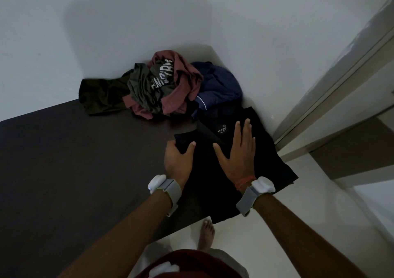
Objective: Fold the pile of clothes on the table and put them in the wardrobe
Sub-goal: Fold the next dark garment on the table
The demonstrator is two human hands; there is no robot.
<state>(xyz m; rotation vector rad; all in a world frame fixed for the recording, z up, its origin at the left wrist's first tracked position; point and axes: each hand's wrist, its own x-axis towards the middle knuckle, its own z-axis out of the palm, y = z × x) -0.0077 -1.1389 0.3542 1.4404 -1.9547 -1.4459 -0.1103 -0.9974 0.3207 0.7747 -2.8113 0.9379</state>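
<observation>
Black shirt (215, 171) on desk (74, 160) under both hands: left hand (178, 156) grips folded edge, right hand (238, 152) pressed flat, fingers spread.

The left forearm (119, 230) is bare down to a wide grey fabric wrist strap (170, 192) edged in pale yellow-green. The strap carries a smooth, rounded white plastic module (156, 182) with a small bluish-white light glowing at its outer end. The right forearm (309, 230) is likewise bare and wears a matching grey strap (245, 201) with its own white rounded module (263, 185), and just beside it a thin orange-red thread bracelet (245, 181). At the bottom edge are a dark red top (198, 260) with another white rounded device (164, 270) on it, pale grey-beige legwear (226, 258) and one bare foot (207, 232).
</observation>
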